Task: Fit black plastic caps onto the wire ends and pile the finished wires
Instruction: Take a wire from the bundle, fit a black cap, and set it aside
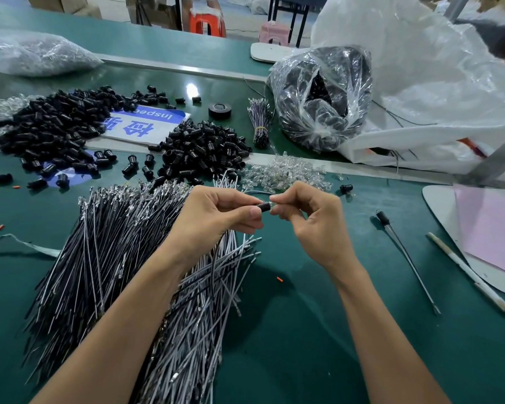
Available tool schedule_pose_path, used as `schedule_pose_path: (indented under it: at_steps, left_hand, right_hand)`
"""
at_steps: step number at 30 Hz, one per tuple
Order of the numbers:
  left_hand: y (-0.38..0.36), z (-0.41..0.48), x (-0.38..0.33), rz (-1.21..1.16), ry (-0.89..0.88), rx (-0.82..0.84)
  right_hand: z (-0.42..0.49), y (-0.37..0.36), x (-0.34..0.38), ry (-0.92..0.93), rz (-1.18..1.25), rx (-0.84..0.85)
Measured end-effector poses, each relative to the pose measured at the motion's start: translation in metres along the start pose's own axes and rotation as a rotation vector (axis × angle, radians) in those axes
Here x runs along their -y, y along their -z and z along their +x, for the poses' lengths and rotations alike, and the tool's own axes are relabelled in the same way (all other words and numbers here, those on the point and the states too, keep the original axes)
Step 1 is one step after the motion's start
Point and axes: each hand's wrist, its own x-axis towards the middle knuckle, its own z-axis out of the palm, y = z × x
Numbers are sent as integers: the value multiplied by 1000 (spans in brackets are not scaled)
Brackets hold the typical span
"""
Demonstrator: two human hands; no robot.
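Head view: far left on the green counter lie heaps of loose black caps, and nearer, a thick sheaf of uncapped wires runs under the left forearm. The left hand has a narrow grip, thumb and forefinger pinching one black cap, which sits between the two hands, above the sheaf. The right hand pinches the cap's right end; whether a wire tip is there too I cannot tell. Pushed off-axis, the cap might seat crooked or pop free into the sheaf. Well to the right lies one finished wire.
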Motion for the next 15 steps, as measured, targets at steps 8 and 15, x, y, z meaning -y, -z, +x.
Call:
schedule_pose_path:
  at_steps: [8, 15]
  left_hand:
    - [2, 0, 0, 7, -4, 33]
    - [7, -1, -5, -41, -4, 73]
  right_hand:
    - [2, 2, 2, -65, 213, 83]
    - [-1, -1, 9, -87, 336, 92]
